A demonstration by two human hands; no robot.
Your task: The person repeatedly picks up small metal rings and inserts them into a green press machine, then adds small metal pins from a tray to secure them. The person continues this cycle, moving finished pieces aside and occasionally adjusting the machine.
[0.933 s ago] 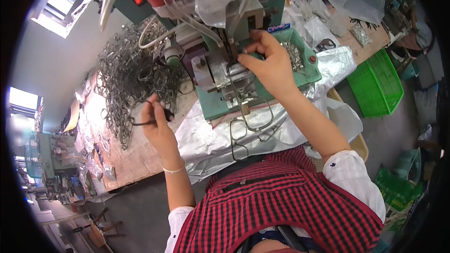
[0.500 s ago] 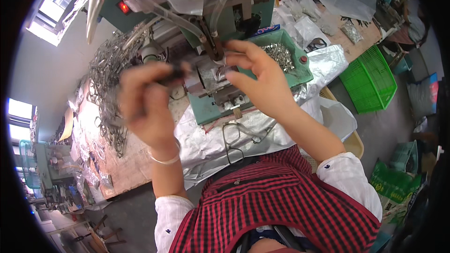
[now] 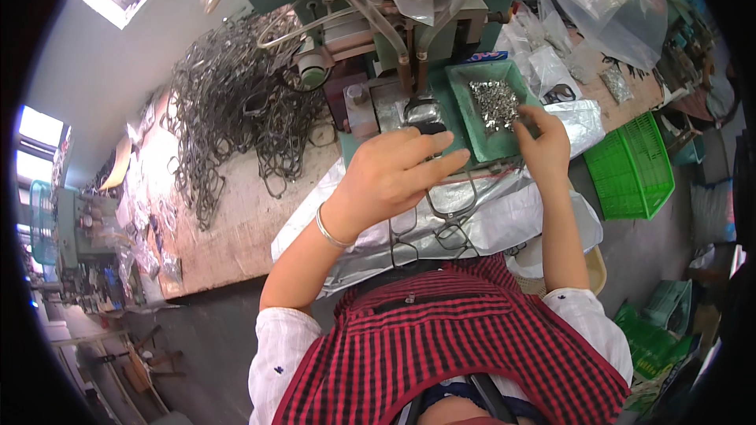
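My left hand is in front of the green bench machine, its fingers bent to the right and drawn together. What they hold, if anything, is hidden; a black piece shows beside the fingertips. Just below that hand, thin wire eyeglass frames rest on silver foil sheeting. My right hand reaches to the right side of a green tray with small shiny metal parts. Its thumb and forefinger pinch at the edge of the heap; anything between them is too small to make out.
A tangled heap of wire eyeglass frames covers the bench's left side. Clear tubes hang down the machine's front. Plastic bags lie at the back right. A green basket stands right of the bench.
My left hand has moved right, to the front of the machine. My right hand has left the machine's working area and gone right to the tray of metal parts. The view has shifted.
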